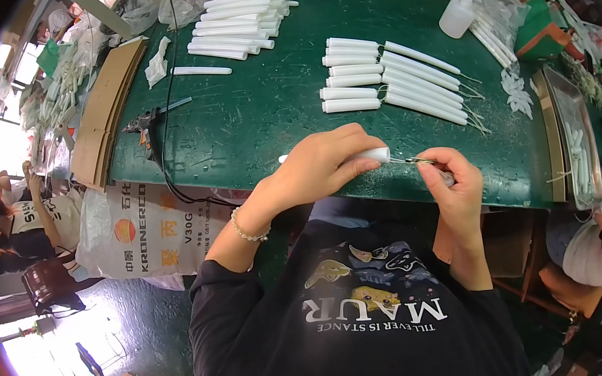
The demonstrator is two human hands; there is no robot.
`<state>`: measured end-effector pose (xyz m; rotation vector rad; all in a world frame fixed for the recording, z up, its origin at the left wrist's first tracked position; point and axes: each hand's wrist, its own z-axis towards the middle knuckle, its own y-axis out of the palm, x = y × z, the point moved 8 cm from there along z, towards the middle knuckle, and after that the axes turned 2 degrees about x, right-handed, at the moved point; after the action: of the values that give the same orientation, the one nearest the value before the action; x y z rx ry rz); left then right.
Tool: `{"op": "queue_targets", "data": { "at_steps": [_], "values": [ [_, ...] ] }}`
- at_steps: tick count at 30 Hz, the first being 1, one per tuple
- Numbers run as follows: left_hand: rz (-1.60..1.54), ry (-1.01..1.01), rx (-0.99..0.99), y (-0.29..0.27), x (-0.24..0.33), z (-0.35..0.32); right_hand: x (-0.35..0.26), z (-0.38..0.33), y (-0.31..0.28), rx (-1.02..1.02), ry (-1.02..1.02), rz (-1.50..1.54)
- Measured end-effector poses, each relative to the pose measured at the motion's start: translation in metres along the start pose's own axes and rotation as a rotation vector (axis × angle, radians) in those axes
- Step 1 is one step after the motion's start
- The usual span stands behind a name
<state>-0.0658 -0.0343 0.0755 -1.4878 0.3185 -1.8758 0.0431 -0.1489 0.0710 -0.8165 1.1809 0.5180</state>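
Note:
My left hand (326, 161) is closed around a white candle-like tube (380, 155) over the table's near edge. One end of it pokes out past my thumb; a white tip (283, 159) shows on the hand's other side. Thin wires (403, 159) run from the tube's open end to my right hand (456, 179), whose thumb and forefinger pinch them. A small whitish piece (448, 178) shows within my right hand, its shape mostly hidden. Beyond my hands lie short white tubes (351, 104) in a column, joined by thin wires to longer white tubes (425, 103).
A stack of white tubes (241, 16) lies at the table's far side. At left are a glue gun (146, 128), its black cable and cardboard sheets (103, 110). A white squeeze bottle (457, 18) and a metal tray (579, 149) are at right. Other people sit on both sides.

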Motion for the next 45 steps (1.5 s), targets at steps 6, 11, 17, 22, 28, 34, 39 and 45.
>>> {"op": "queue_targets", "data": {
  "at_steps": [6,11,17,22,28,34,39,45],
  "values": [
    [-0.183,-0.136,-0.025,0.012,0.001,0.005,0.003,-0.002,0.000,-0.008,-0.039,-0.070],
    [-0.066,-0.020,-0.043,0.018,0.004,0.008,0.002,-0.004,0.002,-0.017,-0.107,-0.090],
    [-0.051,-0.012,-0.031,0.019,0.009,0.011,-0.009,-0.005,0.003,0.029,-0.308,-0.265],
    [-0.055,-0.030,-0.038,0.020,0.015,0.018,0.001,-0.011,0.009,-0.024,-0.163,-0.180],
    [0.195,0.174,-0.026,0.033,0.033,0.027,0.023,-0.017,0.008,0.025,0.052,0.080],
    [-0.196,-0.139,0.297,0.008,-0.004,-0.005,0.040,-0.008,-0.035,0.328,0.165,0.397],
    [-0.861,-0.372,0.695,-0.014,-0.027,0.001,0.048,-0.002,-0.007,0.164,0.232,0.640],
    [-1.010,0.235,0.772,-0.090,0.023,0.028,0.028,0.003,0.052,-0.200,0.190,0.756]
  ]
}}
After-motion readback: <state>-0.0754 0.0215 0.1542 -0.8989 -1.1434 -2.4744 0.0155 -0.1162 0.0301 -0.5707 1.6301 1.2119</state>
